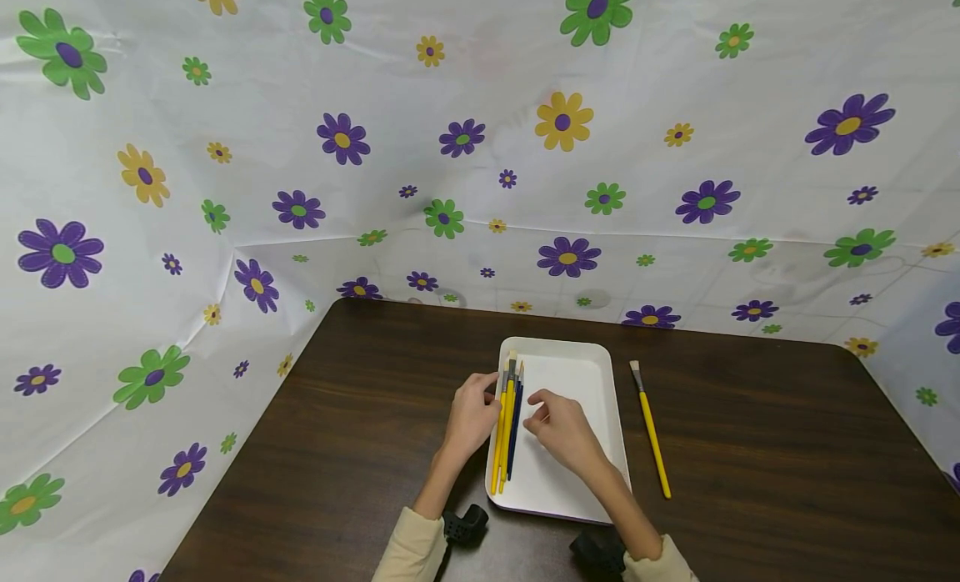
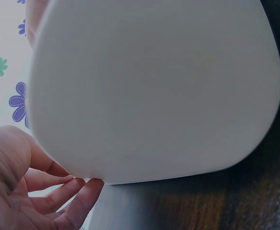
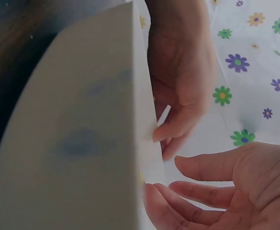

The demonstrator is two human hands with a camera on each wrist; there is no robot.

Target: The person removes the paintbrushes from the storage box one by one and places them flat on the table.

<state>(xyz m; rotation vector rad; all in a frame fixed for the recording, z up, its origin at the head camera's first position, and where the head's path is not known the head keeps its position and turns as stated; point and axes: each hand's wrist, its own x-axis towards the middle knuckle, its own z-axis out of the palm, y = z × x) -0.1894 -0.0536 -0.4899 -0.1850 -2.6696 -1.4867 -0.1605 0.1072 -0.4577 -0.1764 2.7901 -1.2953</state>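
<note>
A white tray holds several paintbrushes with yellow handles and dark blue handles, lying side by side along its left side. My left hand rests at the left rim beside the brushes, fingers lightly bent. Over the tray, just right of the brushes, my right hand hovers with relaxed fingers and nothing in them. The left wrist view shows the tray's underside and my left fingertips at its edge. In the right wrist view, the tray hides part of both hands' work.
One paintbrush with a yellow handle lies on the dark wooden table, right of the tray. A white cloth with flowers hangs behind the table and along its sides.
</note>
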